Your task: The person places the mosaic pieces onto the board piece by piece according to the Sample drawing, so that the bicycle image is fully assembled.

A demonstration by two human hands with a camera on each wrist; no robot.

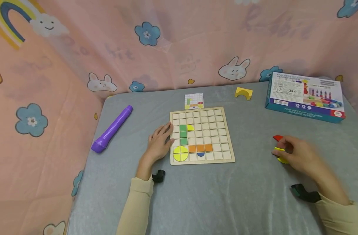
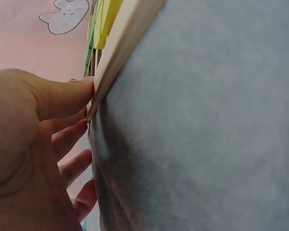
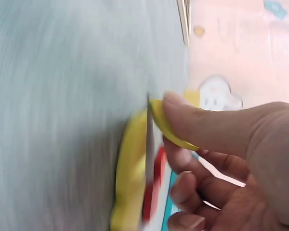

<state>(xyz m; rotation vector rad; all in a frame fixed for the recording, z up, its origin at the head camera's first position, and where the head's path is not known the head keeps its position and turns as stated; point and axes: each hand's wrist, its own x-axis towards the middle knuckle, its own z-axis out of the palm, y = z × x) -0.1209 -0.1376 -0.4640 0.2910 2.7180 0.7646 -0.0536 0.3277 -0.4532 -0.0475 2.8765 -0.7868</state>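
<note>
My left hand point(image 1: 159, 143) rests at the left edge of a wooden grid board point(image 1: 202, 162), thumb and fingertips touching its side. Set in the board are green squares point(image 1: 183, 134), orange squares point(image 1: 200, 148), a blue half-circle point(image 1: 200, 154), a yellow circle of quarter pieces point(image 1: 180, 153) and a single yellow quarter point(image 1: 190, 127). Off to the right, my right hand point(image 1: 302, 155) pinches a yellow quarter-circle piece point(image 3: 160, 115) between thumb and finger, just above the cloth. Beneath and beside it lie another yellow piece point(image 1: 283, 160) and a red piece point(image 1: 277, 138), partly hidden.
A small pattern card point(image 1: 193, 98) lies behind the board. Farther right are a yellow arch block point(image 1: 243, 93) and a flat toy box point(image 1: 305, 98). A purple toy microphone point(image 1: 112, 129) lies at the left. Pink printed fabric point(image 1: 167, 65) hangs behind the grey-covered table.
</note>
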